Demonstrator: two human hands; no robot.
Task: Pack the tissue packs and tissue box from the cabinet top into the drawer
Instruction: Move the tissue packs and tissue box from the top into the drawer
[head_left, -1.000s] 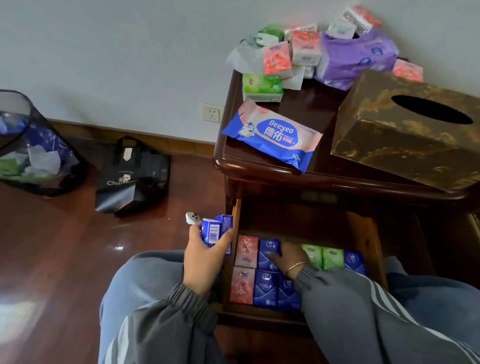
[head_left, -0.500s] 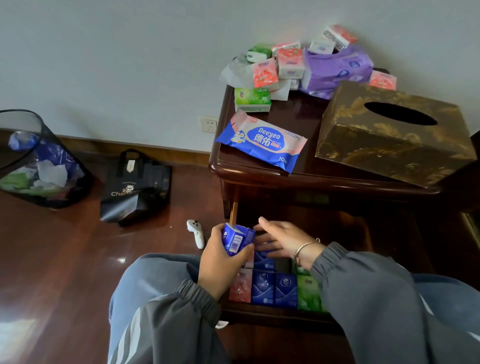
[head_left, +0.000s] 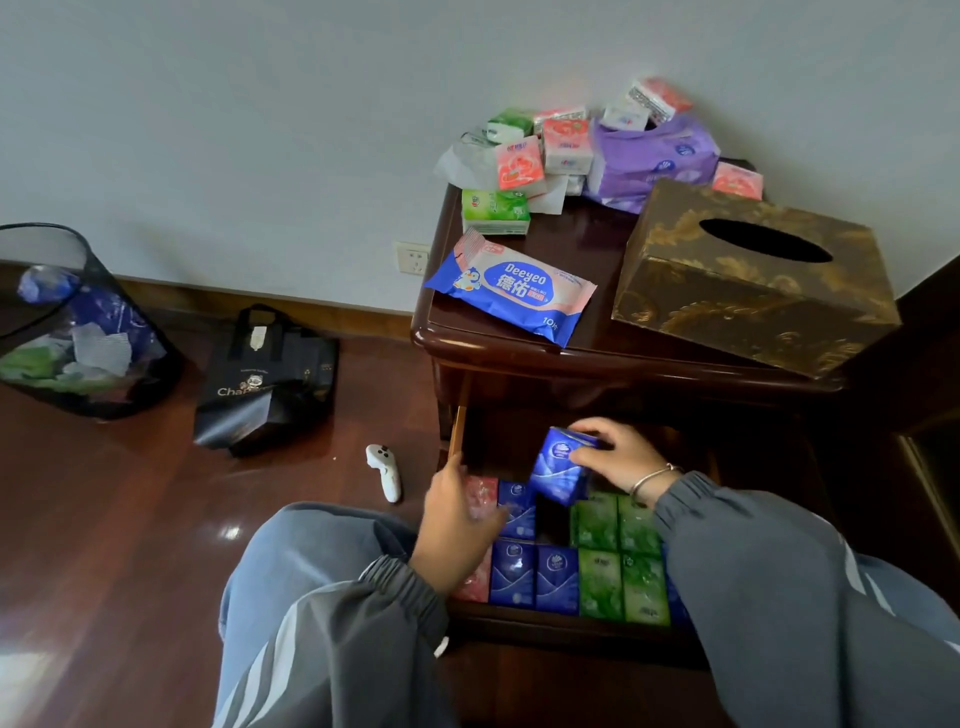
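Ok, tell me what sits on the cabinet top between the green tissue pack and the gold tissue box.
Head view: the blue-and-pink Deeyeo wipes pack lies between the green tissue pack and gold tissue box; otherwise bare dark wood.

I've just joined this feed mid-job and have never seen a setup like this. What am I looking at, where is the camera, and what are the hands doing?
There is no machine here. One camera worn on a person's head looks down at their two bare hands. They sit before a dark wooden cabinet with its drawer pulled open. The right hand holds a blue tissue pack above a gap in the rows of red, blue and green packs. The left hand rests empty at the drawer's left side. On the cabinet top remain a wet wipes pack, a gold tissue box and a pile of small packs.
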